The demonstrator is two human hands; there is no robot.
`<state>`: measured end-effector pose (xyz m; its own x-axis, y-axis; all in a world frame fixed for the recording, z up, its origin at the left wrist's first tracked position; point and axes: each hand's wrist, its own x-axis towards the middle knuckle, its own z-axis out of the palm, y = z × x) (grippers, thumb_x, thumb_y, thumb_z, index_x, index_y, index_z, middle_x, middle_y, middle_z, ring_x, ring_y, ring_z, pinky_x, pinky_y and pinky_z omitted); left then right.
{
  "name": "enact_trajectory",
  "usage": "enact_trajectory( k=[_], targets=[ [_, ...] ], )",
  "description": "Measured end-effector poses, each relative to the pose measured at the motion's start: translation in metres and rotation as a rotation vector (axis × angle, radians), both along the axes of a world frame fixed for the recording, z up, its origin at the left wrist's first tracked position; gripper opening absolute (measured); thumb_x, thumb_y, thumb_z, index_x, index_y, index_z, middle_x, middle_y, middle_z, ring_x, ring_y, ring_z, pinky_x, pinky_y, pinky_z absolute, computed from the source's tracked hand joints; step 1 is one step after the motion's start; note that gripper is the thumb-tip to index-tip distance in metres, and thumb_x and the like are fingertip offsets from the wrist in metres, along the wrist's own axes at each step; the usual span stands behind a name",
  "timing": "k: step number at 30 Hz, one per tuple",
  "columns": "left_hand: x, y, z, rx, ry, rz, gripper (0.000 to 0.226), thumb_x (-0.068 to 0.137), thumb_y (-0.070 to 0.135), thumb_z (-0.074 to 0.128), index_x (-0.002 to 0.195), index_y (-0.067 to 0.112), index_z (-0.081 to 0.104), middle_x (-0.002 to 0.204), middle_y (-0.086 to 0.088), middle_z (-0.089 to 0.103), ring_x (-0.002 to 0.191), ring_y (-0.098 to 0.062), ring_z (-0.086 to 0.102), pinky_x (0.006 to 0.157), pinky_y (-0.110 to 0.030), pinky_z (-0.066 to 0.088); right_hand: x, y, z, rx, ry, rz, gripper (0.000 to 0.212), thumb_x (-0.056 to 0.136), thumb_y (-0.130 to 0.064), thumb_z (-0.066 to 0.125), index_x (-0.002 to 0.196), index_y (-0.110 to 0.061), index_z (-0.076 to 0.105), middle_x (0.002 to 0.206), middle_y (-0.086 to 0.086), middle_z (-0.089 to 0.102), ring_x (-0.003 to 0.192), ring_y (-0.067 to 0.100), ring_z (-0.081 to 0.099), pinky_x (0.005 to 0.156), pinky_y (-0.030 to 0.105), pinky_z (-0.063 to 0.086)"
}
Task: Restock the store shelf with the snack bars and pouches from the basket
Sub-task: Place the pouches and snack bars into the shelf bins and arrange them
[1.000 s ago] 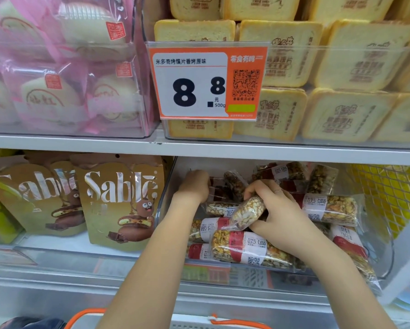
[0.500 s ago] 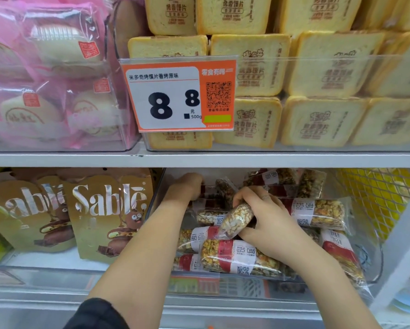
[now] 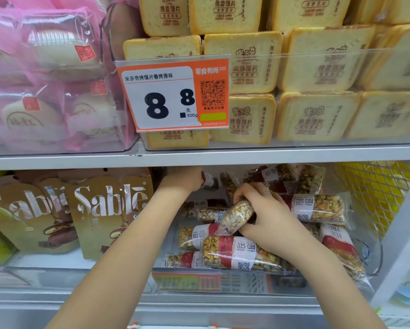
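Observation:
On the lower shelf stands a clear bin (image 3: 374,248) holding several nut snack bars with red and white labels (image 3: 235,256). My right hand (image 3: 270,217) is inside the bin and grips a clear-wrapped pale nut bar (image 3: 237,216), tilted, above the front bars. My left hand (image 3: 182,180) reaches to the back left of the bin, just under the upper shelf edge (image 3: 199,157). Its fingers are hidden behind the hand, next to a bar (image 3: 210,181). Gold Sablé pouches (image 3: 109,210) stand upright to the left of the bin.
The upper shelf carries stacked yellow toast-slice packs (image 3: 318,67), pink-wrapped buns (image 3: 45,79) and an orange price tag (image 3: 173,96). A yellow mesh (image 3: 377,191) lies right of the bin. An orange basket handle (image 3: 170,326) shows at the bottom edge.
The view has risen, so the shelves sit lower in frame and the basket has nearly dropped out of sight. Both hands stay in the bin; the right still holds the pale bar.

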<state>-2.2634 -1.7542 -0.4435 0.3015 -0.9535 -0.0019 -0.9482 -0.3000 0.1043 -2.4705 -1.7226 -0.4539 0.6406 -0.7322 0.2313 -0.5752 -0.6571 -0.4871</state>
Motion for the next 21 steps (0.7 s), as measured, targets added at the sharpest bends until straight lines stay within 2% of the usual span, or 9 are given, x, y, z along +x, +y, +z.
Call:
enact_trajectory(
  k=[2, 4, 7, 9, 11, 13, 16, 19, 21],
  targets=[
    [-0.002, 0.006, 0.004, -0.016, -0.040, 0.023, 0.023, 0.098, 0.025, 0.045, 0.109, 0.007, 0.054, 0.103, -0.010, 0.054, 0.102, -0.028, 0.054, 0.084, -0.030, 0.041, 0.000, 0.000, 0.000, -0.003, 0.009, 0.001, 0.029, 0.079, -0.025, 0.061, 0.098, -0.034, 0.042, 0.106, -0.015, 0.039, 0.088, 0.007, 0.034, 0.100, 0.032, 0.028],
    [-0.009, 0.008, 0.003, -0.061, -0.032, 0.036, 0.029, 0.098, 0.030, 0.045, 0.111, 0.007, 0.056, 0.108, -0.010, 0.057, 0.107, -0.028, 0.054, 0.088, -0.032, 0.043, 0.001, -0.001, 0.001, -0.002, 0.024, -0.001, 0.029, 0.079, -0.025, 0.062, 0.099, -0.034, 0.043, 0.106, -0.014, 0.039, 0.089, 0.007, 0.034, 0.101, 0.031, 0.027],
    [-0.018, 0.011, -0.003, 0.021, 0.218, 0.025, 0.029, 0.098, 0.029, 0.044, 0.110, 0.006, 0.055, 0.099, -0.012, 0.060, 0.090, -0.029, 0.064, 0.080, -0.035, 0.054, 0.001, -0.001, 0.001, -0.001, 0.027, -0.001, 0.029, 0.079, -0.026, 0.062, 0.098, -0.034, 0.042, 0.105, -0.015, 0.038, 0.089, 0.006, 0.033, 0.101, 0.031, 0.026],
    [-0.013, 0.009, -0.008, 0.142, 0.466, 0.038, 0.024, 0.099, 0.016, 0.043, 0.113, 0.000, 0.054, 0.091, -0.015, 0.062, 0.075, -0.027, 0.068, 0.068, -0.036, 0.058, 0.001, -0.001, 0.000, -0.002, 0.025, 0.004, 0.028, 0.079, -0.026, 0.062, 0.097, -0.034, 0.042, 0.105, -0.016, 0.038, 0.089, 0.005, 0.033, 0.101, 0.030, 0.026],
    [-0.002, 0.004, -0.009, 0.224, 0.556, -0.030, 0.026, 0.094, 0.001, 0.050, 0.119, 0.001, 0.054, 0.088, -0.014, 0.064, 0.077, -0.028, 0.069, 0.067, -0.034, 0.058, 0.001, -0.001, 0.000, -0.001, 0.021, 0.009, 0.028, 0.080, -0.026, 0.062, 0.098, -0.034, 0.042, 0.106, -0.016, 0.037, 0.090, 0.005, 0.033, 0.101, 0.030, 0.026],
    [0.003, -0.002, -0.006, 0.262, 0.446, -0.170, 0.045, 0.089, -0.007, 0.053, 0.129, 0.013, 0.052, 0.096, -0.009, 0.062, 0.089, -0.027, 0.064, 0.077, -0.036, 0.054, 0.001, -0.002, 0.001, 0.003, 0.026, 0.014, 0.028, 0.080, -0.026, 0.062, 0.099, -0.033, 0.042, 0.106, -0.015, 0.038, 0.090, 0.006, 0.034, 0.102, 0.031, 0.025],
    [-0.001, -0.006, -0.002, 0.293, 0.225, -0.281, 0.059, 0.090, 0.002, 0.053, 0.143, 0.023, 0.038, 0.128, -0.010, 0.049, 0.116, -0.026, 0.049, 0.089, -0.028, 0.040, 0.000, -0.002, 0.001, 0.019, 0.030, 0.018, 0.028, 0.080, -0.026, 0.061, 0.099, -0.033, 0.042, 0.105, -0.013, 0.039, 0.088, 0.007, 0.033, 0.103, 0.032, 0.025],
    [0.006, -0.015, -0.008, 0.281, 0.103, -0.342, 0.058, 0.089, 0.003, 0.053, 0.141, 0.024, 0.040, 0.133, -0.009, 0.043, 0.122, -0.026, 0.043, 0.092, -0.029, 0.037, -0.001, -0.002, 0.001, 0.028, 0.028, 0.026, 0.029, 0.079, -0.026, 0.061, 0.098, -0.034, 0.041, 0.105, -0.014, 0.038, 0.088, 0.006, 0.032, 0.105, 0.032, 0.025],
    [0.009, -0.019, -0.014, 0.249, 0.070, -0.428, 0.053, 0.087, 0.006, 0.059, 0.136, 0.020, 0.045, 0.133, -0.007, 0.048, 0.115, -0.021, 0.048, 0.094, -0.030, 0.040, -0.001, -0.003, 0.001, 0.036, 0.024, 0.028, 0.029, 0.079, -0.025, 0.061, 0.098, -0.034, 0.041, 0.104, -0.014, 0.038, 0.089, 0.006, 0.032, 0.105, 0.032, 0.025]
  ],
)
